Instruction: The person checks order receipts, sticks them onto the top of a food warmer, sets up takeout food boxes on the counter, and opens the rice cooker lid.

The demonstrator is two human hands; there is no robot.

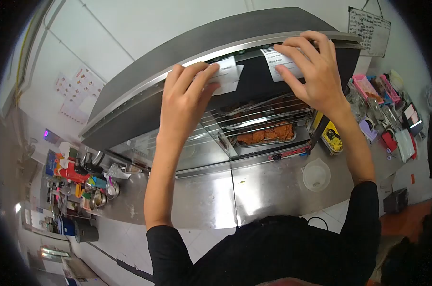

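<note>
Both arms reach up to the top edge of a steel and glass display case [201, 55]. My left hand [185, 88] has its fingers closed on a white paper slip [229, 76] hanging at that edge. Further right, my right hand [313, 71] pinches a printed white label [274, 59] between thumb and fingers against the dark panel. Beneath the papers, inside the case, a metal tray of reddish-brown food [268, 135] lies below wire racks [259, 114].
A steel counter [201, 200] runs in front of the case, with a round translucent container [316, 175] on it. At the right are a yellow tub [332, 138] and cluttered items, including a pink basket [367, 89]. Metal bowls [112, 189] and bottles crowd the left end.
</note>
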